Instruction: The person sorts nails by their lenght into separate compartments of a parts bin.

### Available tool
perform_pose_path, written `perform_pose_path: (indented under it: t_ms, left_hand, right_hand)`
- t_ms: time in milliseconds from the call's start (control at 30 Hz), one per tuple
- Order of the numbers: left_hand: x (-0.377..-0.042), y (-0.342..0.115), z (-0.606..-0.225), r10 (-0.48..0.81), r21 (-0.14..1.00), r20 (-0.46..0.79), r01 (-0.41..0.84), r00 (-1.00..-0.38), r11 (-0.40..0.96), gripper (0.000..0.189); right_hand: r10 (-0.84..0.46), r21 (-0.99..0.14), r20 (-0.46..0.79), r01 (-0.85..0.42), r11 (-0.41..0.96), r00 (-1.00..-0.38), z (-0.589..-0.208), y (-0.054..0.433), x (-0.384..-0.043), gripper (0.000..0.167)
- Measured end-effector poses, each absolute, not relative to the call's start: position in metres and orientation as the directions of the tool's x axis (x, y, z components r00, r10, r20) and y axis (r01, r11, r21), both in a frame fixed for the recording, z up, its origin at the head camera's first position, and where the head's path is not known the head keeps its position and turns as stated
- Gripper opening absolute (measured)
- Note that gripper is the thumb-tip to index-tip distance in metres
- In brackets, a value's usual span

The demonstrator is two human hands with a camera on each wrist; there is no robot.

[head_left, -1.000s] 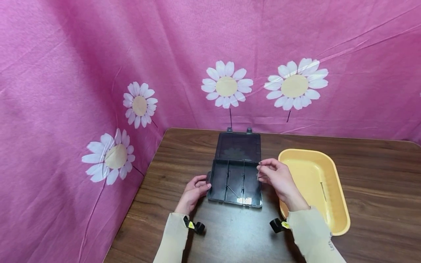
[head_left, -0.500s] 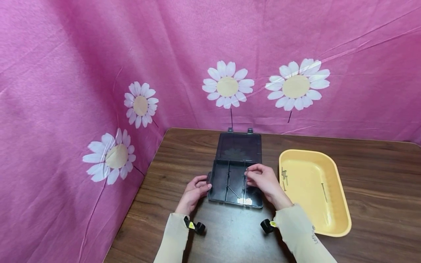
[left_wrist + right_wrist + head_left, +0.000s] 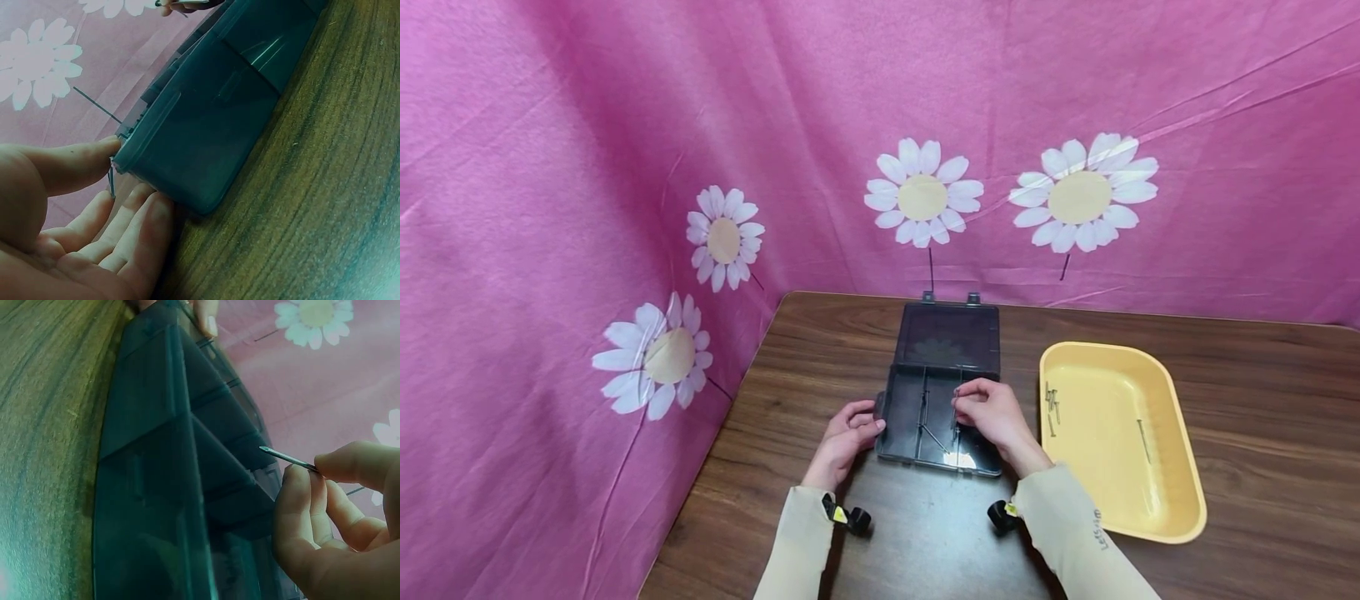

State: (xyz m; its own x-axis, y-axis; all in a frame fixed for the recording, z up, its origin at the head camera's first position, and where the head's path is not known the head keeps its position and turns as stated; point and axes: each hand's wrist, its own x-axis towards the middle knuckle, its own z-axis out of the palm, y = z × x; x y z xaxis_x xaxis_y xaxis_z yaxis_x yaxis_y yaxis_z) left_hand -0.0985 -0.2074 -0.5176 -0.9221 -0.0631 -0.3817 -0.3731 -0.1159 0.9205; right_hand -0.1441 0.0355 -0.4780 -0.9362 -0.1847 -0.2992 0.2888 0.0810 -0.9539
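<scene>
A dark translucent compartment box [image 3: 901, 429] sits on the table with its lid [image 3: 951, 333] folded back. My left hand [image 3: 844, 442] holds the box's left side, thumb on the rim and fingers lower down, as the left wrist view shows. Above the right-hand divider, my right hand [image 3: 996, 417] pinches a thin nail [image 3: 287, 457] between thumb and fingers. Its pointed tip sticks out over the box in the right wrist view. One nail [image 3: 936, 438] lies slanted in the middle compartment, and others lie along the dividers.
To the right stands a yellow tray [image 3: 1186, 467]. Several short nails [image 3: 1052, 408] lie by its left wall and one longer nail [image 3: 1143, 442] lies toward its right. A pink flowered cloth [image 3: 820, 167] hangs behind the wooden table [image 3: 917, 542].
My right hand has moved left from the box's right edge to over the right divider, still pinching the nail. The nails at the tray's left came into view. My left hand stays put.
</scene>
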Motion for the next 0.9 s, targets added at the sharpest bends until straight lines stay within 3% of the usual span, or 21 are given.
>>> perform_pose_path:
  t_ms: [900]
  left_hand:
    - [-0.0988, -0.207, -0.5186, -0.062, 0.916, -0.395, -0.388, -0.917, -0.1, 0.051]
  right_hand:
    - [-0.125, -0.919, -0.221, 0.164, 0.358, -0.967, -0.483, 0.0359, -0.1483, 0.022]
